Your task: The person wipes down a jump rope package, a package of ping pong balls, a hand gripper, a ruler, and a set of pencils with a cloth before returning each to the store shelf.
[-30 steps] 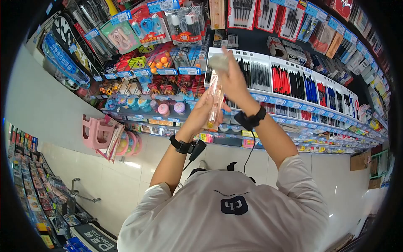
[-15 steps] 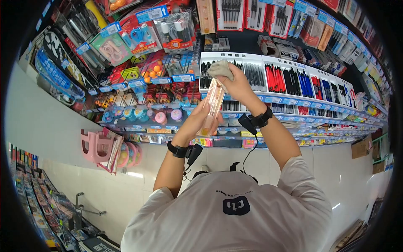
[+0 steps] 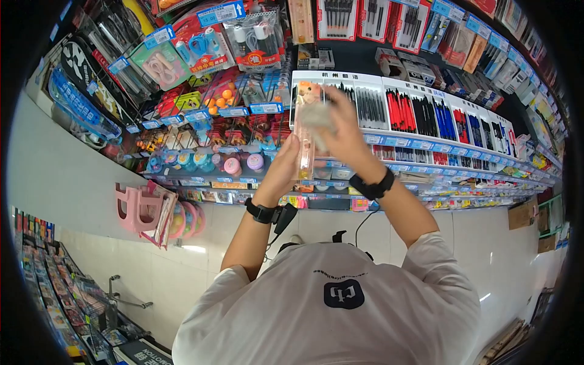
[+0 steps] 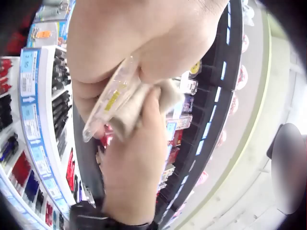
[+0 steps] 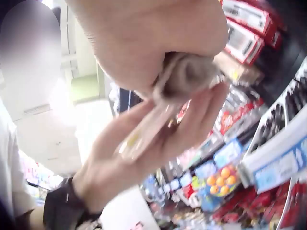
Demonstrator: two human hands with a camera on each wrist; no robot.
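Observation:
A long clear plastic package [image 3: 303, 131] with pink and orange contents stands upright in front of the store shelves. My left hand [image 3: 285, 165] holds its lower part from the left, and the pack [image 4: 112, 98] lies against the palm. My right hand [image 3: 338, 131] grips a grey cloth [image 3: 316, 117] and presses it against the middle of the package's face. In the right wrist view the bunched cloth [image 5: 184, 76] sits in the right hand's fingers above the pack [image 5: 144, 132].
Shelves of pens [image 3: 420, 115], scissors and toys [image 3: 207, 45] fill the wall ahead. A pink item [image 3: 137, 207] hangs at lower left over a white tiled floor. A low rack [image 3: 55, 286] of goods stands at far left.
The right hand has slid the cloth down from the package's top to its middle, so the printed top now shows. The left hand still holds the lower part.

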